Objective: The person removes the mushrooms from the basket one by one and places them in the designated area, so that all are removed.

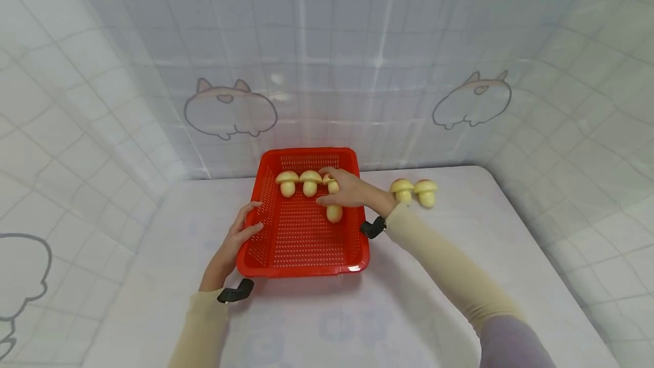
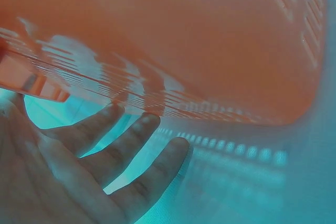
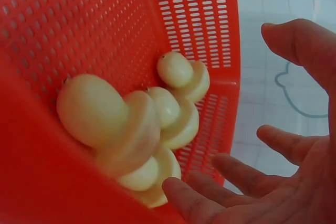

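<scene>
The cream and lilac cloth sleeve (image 1: 444,266) leads to the right hand (image 1: 352,189), spread and seemingly gripping nothing, over four pale yellow mushroom-shaped pieces (image 1: 309,186) inside the red perforated plastic basket (image 1: 301,272). Its withdrawal could knock the near right piece, or brush the two similar pieces (image 1: 426,193) rightward on the white desk (image 1: 475,220). The left hand (image 1: 239,237), fingers extended at the left rim, might let the basket slide.
</scene>
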The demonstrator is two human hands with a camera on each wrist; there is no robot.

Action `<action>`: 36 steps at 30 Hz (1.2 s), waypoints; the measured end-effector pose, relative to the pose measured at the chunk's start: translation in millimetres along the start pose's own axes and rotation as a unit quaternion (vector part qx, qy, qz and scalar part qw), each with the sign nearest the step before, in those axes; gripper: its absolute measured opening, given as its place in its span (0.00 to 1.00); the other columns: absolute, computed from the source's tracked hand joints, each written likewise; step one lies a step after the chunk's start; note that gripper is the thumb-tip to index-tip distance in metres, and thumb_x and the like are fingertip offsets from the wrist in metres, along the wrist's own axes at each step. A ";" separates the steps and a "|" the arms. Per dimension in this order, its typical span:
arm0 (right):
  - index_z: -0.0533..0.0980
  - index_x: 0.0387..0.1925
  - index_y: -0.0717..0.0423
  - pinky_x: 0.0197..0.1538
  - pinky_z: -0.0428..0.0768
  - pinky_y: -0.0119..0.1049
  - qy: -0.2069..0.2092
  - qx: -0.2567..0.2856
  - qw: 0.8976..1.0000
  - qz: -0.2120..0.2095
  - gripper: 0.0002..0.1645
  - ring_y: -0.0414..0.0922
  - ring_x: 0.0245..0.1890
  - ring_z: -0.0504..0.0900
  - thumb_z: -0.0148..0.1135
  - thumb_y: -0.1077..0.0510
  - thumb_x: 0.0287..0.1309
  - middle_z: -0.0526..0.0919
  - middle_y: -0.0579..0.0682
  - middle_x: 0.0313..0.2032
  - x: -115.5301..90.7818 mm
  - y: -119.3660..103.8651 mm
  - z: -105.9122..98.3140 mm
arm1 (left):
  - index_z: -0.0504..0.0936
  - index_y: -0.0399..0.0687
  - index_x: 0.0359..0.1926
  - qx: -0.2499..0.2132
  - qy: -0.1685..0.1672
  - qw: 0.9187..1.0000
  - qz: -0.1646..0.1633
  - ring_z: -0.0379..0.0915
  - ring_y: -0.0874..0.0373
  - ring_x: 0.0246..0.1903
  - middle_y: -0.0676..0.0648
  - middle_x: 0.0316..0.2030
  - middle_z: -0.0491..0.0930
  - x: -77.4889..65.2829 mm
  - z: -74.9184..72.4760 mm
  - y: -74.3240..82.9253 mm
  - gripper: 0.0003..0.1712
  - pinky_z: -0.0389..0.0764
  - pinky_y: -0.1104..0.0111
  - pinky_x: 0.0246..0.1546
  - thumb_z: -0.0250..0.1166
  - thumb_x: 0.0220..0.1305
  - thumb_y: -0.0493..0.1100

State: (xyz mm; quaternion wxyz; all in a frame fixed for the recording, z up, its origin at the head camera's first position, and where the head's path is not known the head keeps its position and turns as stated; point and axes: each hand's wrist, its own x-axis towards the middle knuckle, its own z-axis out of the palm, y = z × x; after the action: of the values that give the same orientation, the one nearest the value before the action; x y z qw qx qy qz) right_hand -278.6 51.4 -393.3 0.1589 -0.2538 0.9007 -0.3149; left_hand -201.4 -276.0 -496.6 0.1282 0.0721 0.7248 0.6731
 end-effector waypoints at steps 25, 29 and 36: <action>0.57 0.77 0.58 0.72 0.69 0.53 -0.006 0.082 0.995 0.052 0.53 0.58 0.70 0.69 0.71 0.42 0.60 0.67 0.60 0.73 21.4 -1.1 30.1 | 0.53 0.58 0.77 0.007 0.008 1.000 0.005 0.63 0.41 0.62 0.40 0.70 0.57 -1.6 -3.9 2.8 0.31 0.82 0.62 0.52 0.52 0.78 0.47; 0.57 0.78 0.54 0.71 0.70 0.52 -0.016 0.080 0.996 0.047 0.53 0.56 0.69 0.71 0.72 0.42 0.59 0.68 0.59 0.73 23.9 -2.8 37.4 | 0.52 0.57 0.77 0.004 0.007 1.000 0.001 0.64 0.41 0.62 0.40 0.70 0.57 -3.7 -3.3 1.7 0.32 0.82 0.62 0.52 0.52 0.78 0.47; 0.59 0.77 0.56 0.71 0.70 0.50 -0.034 0.076 0.996 0.033 0.52 0.53 0.69 0.72 0.73 0.44 0.59 0.69 0.58 0.72 30.9 -9.5 47.7 | 0.52 0.56 0.77 0.006 0.007 1.000 0.004 0.62 0.43 0.62 0.40 0.70 0.56 -7.9 -5.1 3.6 0.31 0.81 0.63 0.53 0.51 0.79 0.47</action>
State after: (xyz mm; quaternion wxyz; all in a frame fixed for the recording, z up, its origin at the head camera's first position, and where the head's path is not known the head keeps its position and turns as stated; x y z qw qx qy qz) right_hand -279.3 4.6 -426.9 0.2184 -0.2215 0.8760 -0.3686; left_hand -195.5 -282.8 -492.0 0.1202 0.0707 0.7294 0.6697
